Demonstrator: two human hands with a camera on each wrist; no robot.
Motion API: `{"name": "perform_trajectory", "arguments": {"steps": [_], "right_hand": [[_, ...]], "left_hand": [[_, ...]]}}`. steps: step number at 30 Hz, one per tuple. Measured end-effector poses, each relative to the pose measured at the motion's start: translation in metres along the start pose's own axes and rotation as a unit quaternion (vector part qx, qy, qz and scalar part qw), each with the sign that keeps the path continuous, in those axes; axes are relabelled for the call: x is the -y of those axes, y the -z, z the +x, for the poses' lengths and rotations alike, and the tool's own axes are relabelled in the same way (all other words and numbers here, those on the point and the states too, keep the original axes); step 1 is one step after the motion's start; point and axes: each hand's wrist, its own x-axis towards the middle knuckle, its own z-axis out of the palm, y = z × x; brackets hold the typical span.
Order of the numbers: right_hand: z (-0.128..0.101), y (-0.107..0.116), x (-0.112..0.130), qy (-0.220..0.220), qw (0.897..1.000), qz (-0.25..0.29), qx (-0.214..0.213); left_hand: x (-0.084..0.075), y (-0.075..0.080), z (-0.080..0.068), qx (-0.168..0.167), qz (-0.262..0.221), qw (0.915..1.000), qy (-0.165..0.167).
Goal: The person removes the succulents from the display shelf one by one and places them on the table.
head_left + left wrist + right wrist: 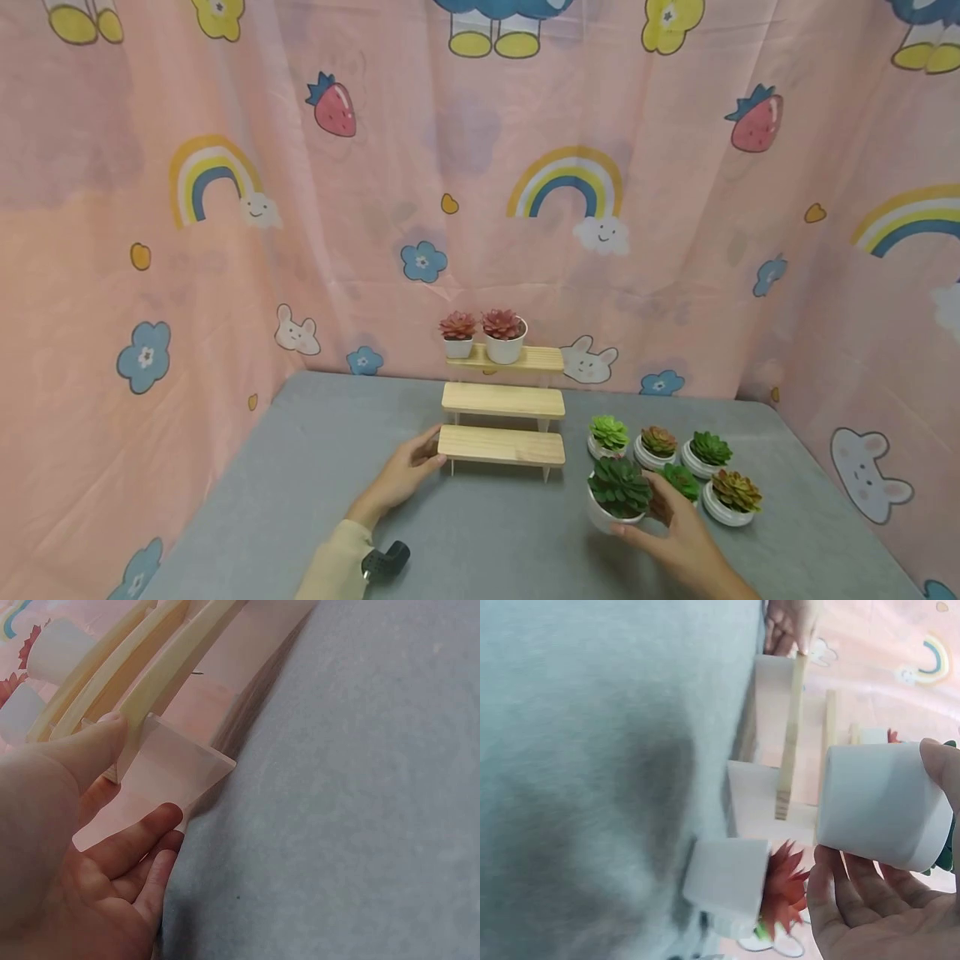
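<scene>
My right hand [686, 537] grips a white pot with a dark green succulent [619, 490], its thumb and fingers around the pot's sides. In the right wrist view the white pot [881, 802] is held above the grey table. At the left end of a three-step wooden stand [502, 446], my left hand [405, 471] holds the lowest step. The left wrist view has the thumb on the board's edge and the fingers at the frosted side support [176, 761]. On the top step stand two potted reddish succulents, a small one [457, 325] and a larger one [504, 327].
Several other succulents in white pots stand right of the stand: lime green [608, 432], reddish brown [658, 441], green [710, 447] and yellow-red [737, 490]. Another green one [680, 477] is partly behind my right hand. A pink patterned curtain [480, 125] borders the grey table [495, 542].
</scene>
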Motion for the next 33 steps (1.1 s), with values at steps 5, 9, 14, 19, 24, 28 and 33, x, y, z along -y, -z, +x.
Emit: {"name": "perform_trajectory", "arguments": {"steps": [5,9,14,19,24,28,33], "right_hand": [[-0.002,0.002,-0.011,-0.023,0.999,0.001,0.027],[-0.001,0.003,-0.023,-0.045,0.998,-0.022,0.043],[0.0,0.004,-0.04,-0.073,0.996,-0.01,0.055],[0.002,0.007,-0.055,-0.094,0.993,-0.006,0.067],[0.003,0.008,-0.064,-0.099,0.993,0.001,0.071],[0.003,0.01,-0.067,-0.093,0.993,0.01,0.078],[0.003,0.014,-0.069,-0.089,0.992,0.012,0.091]], "left_hand": [[0.001,0.0,0.001,0.001,0.002,1.0,-0.002],[0.001,0.001,0.0,0.002,0.003,1.0,-0.004],[0.001,0.0,0.001,0.0,0.002,1.0,0.001],[0.001,0.001,0.001,0.002,-0.001,1.0,-0.001],[0.0,0.0,0.0,0.0,0.001,1.0,0.001],[0.0,0.0,0.0,-0.001,0.008,1.0,0.004],[-0.002,0.0,0.0,0.0,0.011,0.9999,0.005]]}}
